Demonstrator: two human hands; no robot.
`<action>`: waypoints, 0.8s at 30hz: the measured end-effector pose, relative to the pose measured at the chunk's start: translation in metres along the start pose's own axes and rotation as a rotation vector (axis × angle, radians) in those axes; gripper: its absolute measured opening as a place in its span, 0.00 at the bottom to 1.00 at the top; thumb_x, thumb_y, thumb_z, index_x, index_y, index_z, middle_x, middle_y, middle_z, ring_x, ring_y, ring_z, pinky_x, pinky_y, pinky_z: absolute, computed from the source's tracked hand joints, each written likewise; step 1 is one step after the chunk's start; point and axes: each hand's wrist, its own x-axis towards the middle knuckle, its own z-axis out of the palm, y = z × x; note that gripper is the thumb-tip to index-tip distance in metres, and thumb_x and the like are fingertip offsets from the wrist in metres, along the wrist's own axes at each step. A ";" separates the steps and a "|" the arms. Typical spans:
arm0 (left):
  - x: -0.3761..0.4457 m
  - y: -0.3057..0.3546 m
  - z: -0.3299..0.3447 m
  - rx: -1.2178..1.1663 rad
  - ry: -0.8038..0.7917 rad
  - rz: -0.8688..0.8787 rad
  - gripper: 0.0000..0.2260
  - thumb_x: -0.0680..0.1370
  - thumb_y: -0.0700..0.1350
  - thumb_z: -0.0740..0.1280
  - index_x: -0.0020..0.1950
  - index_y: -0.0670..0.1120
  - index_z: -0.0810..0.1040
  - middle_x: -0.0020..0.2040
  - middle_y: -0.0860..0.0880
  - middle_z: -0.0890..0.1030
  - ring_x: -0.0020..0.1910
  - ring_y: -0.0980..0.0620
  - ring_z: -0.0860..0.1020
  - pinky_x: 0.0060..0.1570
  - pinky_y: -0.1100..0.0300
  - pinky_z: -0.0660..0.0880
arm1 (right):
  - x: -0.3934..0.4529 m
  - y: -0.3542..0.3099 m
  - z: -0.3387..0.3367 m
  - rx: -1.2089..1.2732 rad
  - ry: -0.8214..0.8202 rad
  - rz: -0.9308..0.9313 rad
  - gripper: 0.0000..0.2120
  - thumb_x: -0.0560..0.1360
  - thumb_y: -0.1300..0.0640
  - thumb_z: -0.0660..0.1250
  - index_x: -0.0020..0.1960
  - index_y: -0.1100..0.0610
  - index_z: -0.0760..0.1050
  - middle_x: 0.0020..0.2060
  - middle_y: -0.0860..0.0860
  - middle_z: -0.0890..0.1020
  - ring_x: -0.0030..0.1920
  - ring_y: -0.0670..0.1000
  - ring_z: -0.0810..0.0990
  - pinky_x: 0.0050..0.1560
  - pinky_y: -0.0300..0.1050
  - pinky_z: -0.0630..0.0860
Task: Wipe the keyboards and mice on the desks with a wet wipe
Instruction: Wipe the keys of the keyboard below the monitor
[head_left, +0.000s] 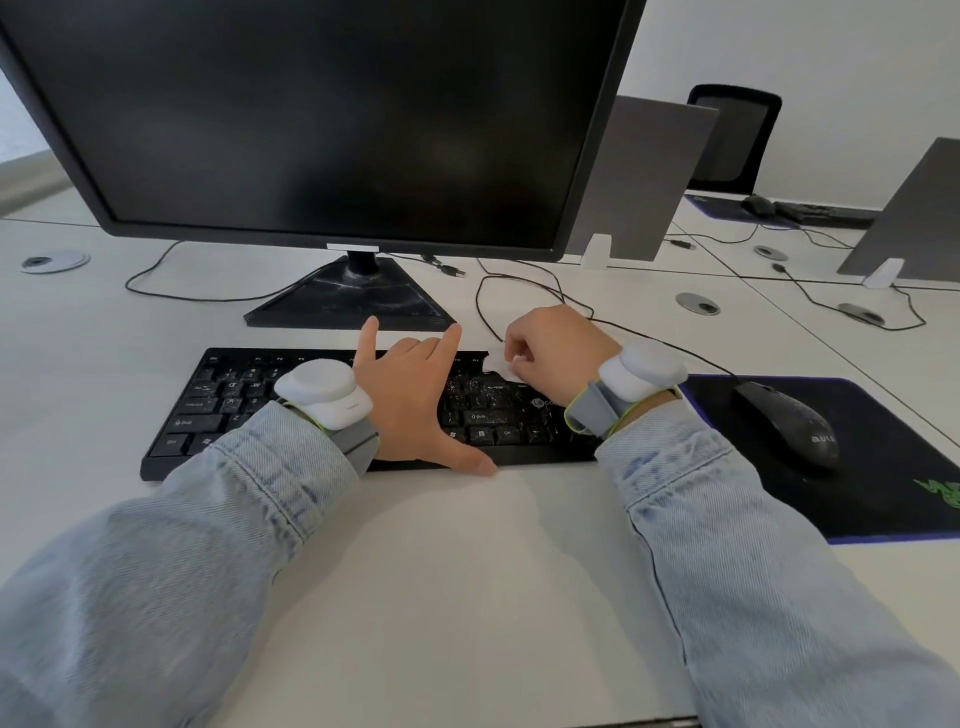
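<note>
A dusty black keyboard (228, 400) lies on the white desk in front of the monitor. My left hand (410, 395) rests spread over the keyboard's middle, with its thumb at the front edge and two fingers reaching past the back edge. My right hand (550, 353) pinches a small white wet wipe (497, 364) against the keyboard's upper right keys. A black mouse (789, 421) sits on a dark mouse pad (883, 493) to the right, untouched.
A large black monitor (322, 119) on a square stand (353, 301) stands just behind the keyboard. Cables (519, 291) trail across the desk behind my right hand. Grey dividers (639, 176), cable grommets, another keyboard and mouse (800, 210) and a chair lie at the far right.
</note>
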 end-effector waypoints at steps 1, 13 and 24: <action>0.000 0.001 0.000 -0.005 0.000 0.001 0.68 0.56 0.85 0.59 0.82 0.46 0.37 0.79 0.52 0.62 0.79 0.49 0.58 0.73 0.37 0.30 | 0.000 -0.002 -0.001 -0.014 -0.002 -0.001 0.09 0.75 0.62 0.62 0.47 0.55 0.81 0.41 0.49 0.77 0.46 0.52 0.77 0.45 0.43 0.74; -0.002 0.001 -0.001 -0.029 0.003 0.012 0.64 0.62 0.81 0.62 0.82 0.46 0.37 0.78 0.52 0.63 0.78 0.49 0.59 0.73 0.36 0.31 | -0.012 -0.026 -0.005 -0.053 -0.059 0.094 0.06 0.75 0.62 0.63 0.43 0.61 0.77 0.45 0.56 0.81 0.46 0.56 0.80 0.41 0.43 0.73; 0.000 0.000 0.001 -0.009 -0.002 0.001 0.64 0.61 0.83 0.60 0.82 0.47 0.38 0.79 0.51 0.61 0.79 0.48 0.58 0.74 0.35 0.32 | -0.066 -0.034 -0.016 0.046 -0.129 0.136 0.09 0.74 0.58 0.64 0.42 0.60 0.82 0.41 0.54 0.83 0.43 0.53 0.81 0.32 0.33 0.69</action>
